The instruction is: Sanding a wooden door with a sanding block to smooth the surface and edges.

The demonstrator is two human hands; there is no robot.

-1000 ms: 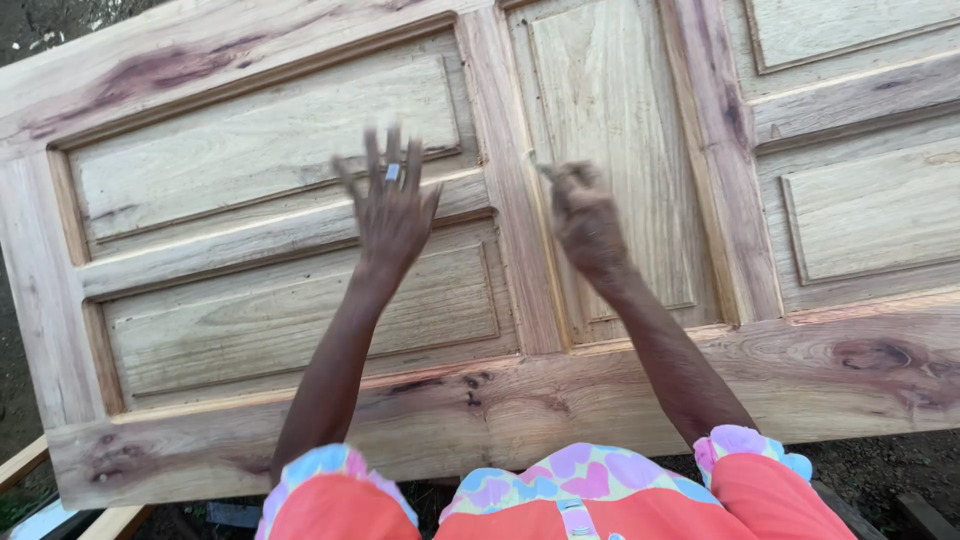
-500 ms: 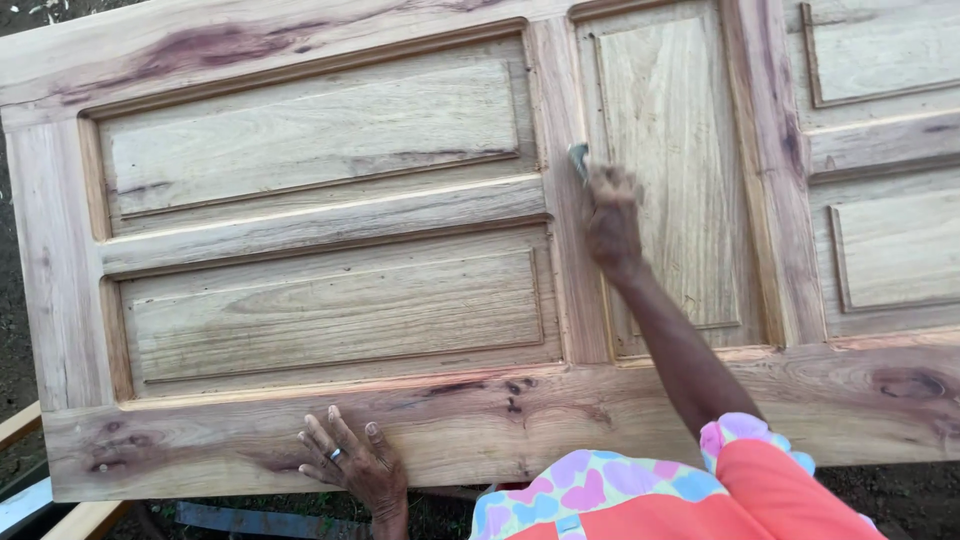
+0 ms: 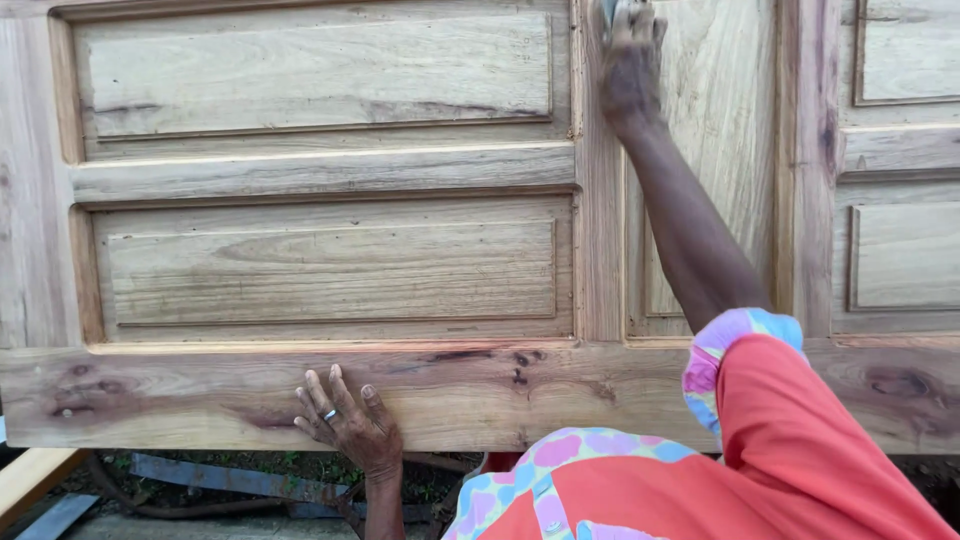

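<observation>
The left hand (image 3: 345, 425) lay spread flat on the wooden door (image 3: 320, 260), holding it steady; the right hand (image 3: 628, 60), reached far up, was closed on a small pad (image 3: 607, 10) for rubbing.

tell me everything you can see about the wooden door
The door is bare, unfinished pale wood with reddish streaks and dark knots, lying flat across the view. Raised panels sit in grooved frames. The left hand presses flat on its near rail; the right hand rubs a small, mostly hidden pad against an upright.
</observation>
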